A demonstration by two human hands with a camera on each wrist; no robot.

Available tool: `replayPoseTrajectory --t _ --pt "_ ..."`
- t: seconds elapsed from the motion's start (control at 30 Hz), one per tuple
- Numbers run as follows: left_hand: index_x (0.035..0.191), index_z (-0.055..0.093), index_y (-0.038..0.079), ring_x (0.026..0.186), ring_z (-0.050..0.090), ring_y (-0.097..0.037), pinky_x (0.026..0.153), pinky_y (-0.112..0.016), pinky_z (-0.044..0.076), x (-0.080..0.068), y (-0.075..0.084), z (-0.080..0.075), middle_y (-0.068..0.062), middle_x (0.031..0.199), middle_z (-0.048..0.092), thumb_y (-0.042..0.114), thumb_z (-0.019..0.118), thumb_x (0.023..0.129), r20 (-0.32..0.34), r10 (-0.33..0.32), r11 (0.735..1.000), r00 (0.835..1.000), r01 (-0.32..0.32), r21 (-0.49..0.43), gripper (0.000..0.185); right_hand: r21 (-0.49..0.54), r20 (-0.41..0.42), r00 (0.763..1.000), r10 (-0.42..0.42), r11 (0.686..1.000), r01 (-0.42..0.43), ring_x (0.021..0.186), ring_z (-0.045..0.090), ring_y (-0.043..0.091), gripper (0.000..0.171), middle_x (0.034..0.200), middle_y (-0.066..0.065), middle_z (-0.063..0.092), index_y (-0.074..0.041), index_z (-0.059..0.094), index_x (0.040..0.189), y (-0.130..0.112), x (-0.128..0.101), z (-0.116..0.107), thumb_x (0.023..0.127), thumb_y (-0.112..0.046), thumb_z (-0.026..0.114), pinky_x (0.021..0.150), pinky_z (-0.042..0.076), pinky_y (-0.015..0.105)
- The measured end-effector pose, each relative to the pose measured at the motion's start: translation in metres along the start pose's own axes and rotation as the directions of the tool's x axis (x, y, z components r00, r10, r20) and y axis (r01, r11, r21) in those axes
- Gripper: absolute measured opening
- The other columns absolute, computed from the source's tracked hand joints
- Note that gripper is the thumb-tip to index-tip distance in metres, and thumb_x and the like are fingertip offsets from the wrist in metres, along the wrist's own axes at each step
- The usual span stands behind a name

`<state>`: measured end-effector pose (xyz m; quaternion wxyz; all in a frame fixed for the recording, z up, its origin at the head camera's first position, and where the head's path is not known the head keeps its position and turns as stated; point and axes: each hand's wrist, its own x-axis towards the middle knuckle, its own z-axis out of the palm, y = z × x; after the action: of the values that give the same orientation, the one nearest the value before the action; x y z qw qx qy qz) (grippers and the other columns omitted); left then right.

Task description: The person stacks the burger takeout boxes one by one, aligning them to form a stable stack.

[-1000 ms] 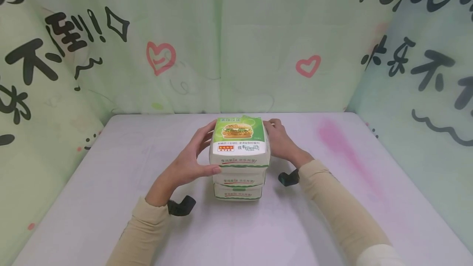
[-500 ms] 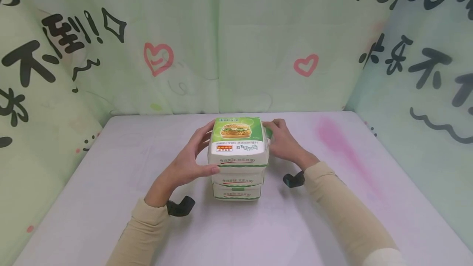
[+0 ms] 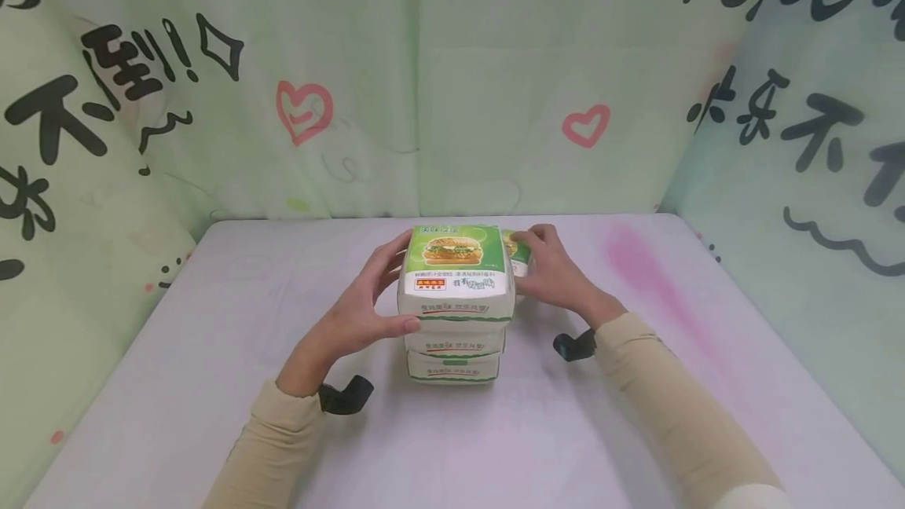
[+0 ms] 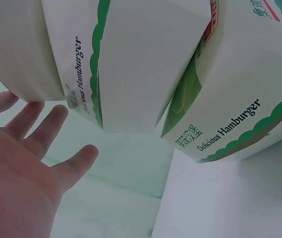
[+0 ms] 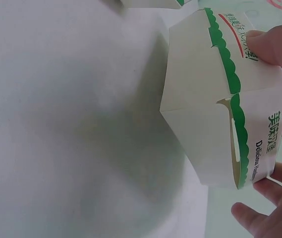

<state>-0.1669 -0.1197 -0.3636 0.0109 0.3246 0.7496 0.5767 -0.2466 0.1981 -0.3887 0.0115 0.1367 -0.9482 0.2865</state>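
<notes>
Showing only wrist-side: right hand [image 5: 279, 163] gripping box [image 5: 220, 114]

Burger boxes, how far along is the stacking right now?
Done: three burger boxes sit in one stack on the table. In hand: the right hand grips a fourth box just behind and to the right of the stack, while the left hand rests against the top box, steadying it. Left: the fourth box is not yet on the stack, so it still looks to need placing.
</notes>
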Motion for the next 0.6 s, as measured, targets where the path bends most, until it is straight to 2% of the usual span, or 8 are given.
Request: replayPoseTrajectory --t 0.27,0.6 --pt "0.157 0.019 0.031 0.150 0.024 -0.016 0.122 -0.056 0.024 0.002 0.001 0.004 0.008 0.162 0.024 0.038 0.081 0.079 -0.006 0.019 1.000 1.000 -0.019 0.005 0.100 -0.002 -0.020 1.000 -0.010 1.000 0.010 0.127 0.041 0.034 0.079 0.147 0.018 0.027 -0.009 0.045 0.143 0.002 0.000 -0.006 0.079 -0.042 0.078 0.105 0.046 0.054" --pt "0.157 0.018 0.030 0.150 0.026 -0.018 0.122 -0.054 0.025 0.002 0.001 0.007 0.005 0.161 0.024 0.033 0.082 0.079 -0.008 0.011 1.000 1.000 -0.011 0.003 0.101 0.007 -0.040 0.999 -0.016 1.000 0.016 0.124 0.041 0.035 0.078 0.146 0.020 0.026 -0.006 0.045 0.142 0.003 -0.004 -0.017 0.080 -0.037 0.079 0.103 0.046 0.053"
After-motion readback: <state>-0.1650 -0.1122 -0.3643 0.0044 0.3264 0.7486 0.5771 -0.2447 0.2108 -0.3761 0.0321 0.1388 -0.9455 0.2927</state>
